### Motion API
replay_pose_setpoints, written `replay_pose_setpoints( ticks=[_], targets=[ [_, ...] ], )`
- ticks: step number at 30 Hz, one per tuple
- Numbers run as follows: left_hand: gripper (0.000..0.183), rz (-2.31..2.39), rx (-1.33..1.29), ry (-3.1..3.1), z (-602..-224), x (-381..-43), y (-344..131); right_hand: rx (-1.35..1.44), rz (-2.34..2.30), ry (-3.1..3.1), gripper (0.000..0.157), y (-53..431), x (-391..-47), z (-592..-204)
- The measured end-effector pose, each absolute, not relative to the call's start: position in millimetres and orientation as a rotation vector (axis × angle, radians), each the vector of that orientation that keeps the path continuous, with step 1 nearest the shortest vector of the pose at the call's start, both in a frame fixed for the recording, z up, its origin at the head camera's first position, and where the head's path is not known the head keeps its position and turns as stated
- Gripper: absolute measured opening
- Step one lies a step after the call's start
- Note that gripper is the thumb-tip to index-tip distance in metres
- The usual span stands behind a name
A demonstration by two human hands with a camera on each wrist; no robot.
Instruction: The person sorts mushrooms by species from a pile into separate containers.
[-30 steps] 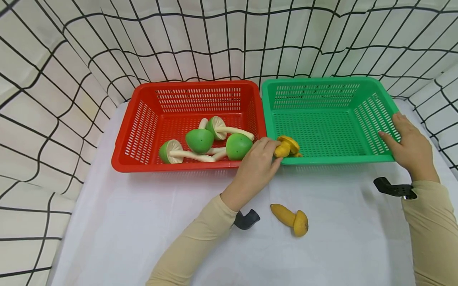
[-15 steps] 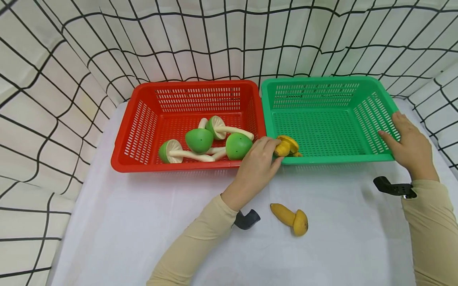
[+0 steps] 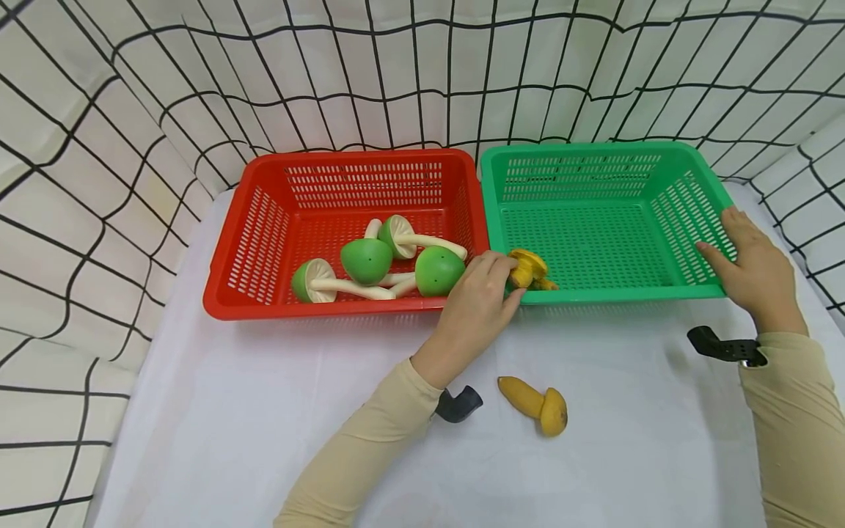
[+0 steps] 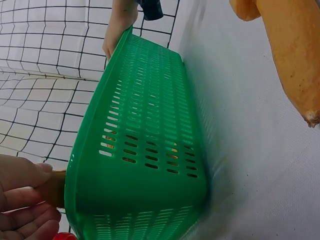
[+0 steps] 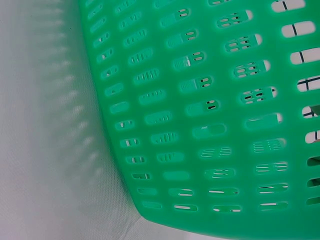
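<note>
My left hand [image 3: 477, 308] reaches over the near left corner of the green basket [image 3: 607, 295] and pinches a yellow mushroom [image 3: 521, 273] between fingers and thumb. In the left wrist view, its fingers [image 4: 25, 175] hold a brownish-yellow piece at the basket's rim. More yellow mushroom [image 3: 545, 284] shows just beside it inside the basket; part is hidden. My right hand [image 3: 759, 271] rests on the basket's right rim, thumb extended inward. The right wrist view shows only the basket's slotted wall [image 5: 175, 120], not the hand. Another yellow mushroom [image 3: 535, 403] lies on the white cloth in front.
To the left, touching the green basket, stands a red basket [image 3: 317, 309] with several green-capped, white-stemmed mushrooms [image 3: 366, 260]. A black wire grid [image 3: 449, 95] over white sheeting rises behind and along the sides. White cloth [image 3: 627, 455] covers the table.
The yellow mushroom in my left hand has turned slightly, and its position is almost the same. My right hand stays on the green basket's rim.
</note>
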State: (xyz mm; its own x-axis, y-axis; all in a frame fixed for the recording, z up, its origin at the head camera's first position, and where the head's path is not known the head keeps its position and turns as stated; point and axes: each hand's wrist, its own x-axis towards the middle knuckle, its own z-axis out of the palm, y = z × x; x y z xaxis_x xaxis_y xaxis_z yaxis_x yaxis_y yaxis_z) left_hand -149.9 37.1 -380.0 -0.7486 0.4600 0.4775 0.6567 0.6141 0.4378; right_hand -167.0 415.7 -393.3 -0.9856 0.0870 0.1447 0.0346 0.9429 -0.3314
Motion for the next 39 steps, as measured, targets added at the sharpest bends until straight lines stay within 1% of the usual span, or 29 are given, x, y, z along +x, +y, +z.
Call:
replay_pose_setpoints(
  ticks=[11,25,29,33,39],
  targets=[
    [0.029,-0.967,-0.907,-2.506,-380.4,-145.7,33.0,-0.104,0.499,-2.940,0.067,413.7,-165.9,-392.0],
    [0.027,-1.082,-0.925,-2.511,-382.7,-127.9,25.9,-0.111,0.477,-2.941,0.067,414.1,-166.8,-393.4],
    [0.024,-1.147,-0.959,-2.471,-387.8,-122.1,23.9,-0.113,0.478,-2.941,0.067,413.7,-166.3,-392.9],
    [0.025,-1.221,-1.011,-2.439,-392.4,-116.5,22.0,-0.121,0.478,-2.943,0.067,413.2,-166.1,-392.6],
    [0.027,-1.328,-1.162,-2.416,-399.9,-108.4,18.8,-0.122,0.477,-2.940,0.067,412.7,-166.4,-392.5]
  ],
)
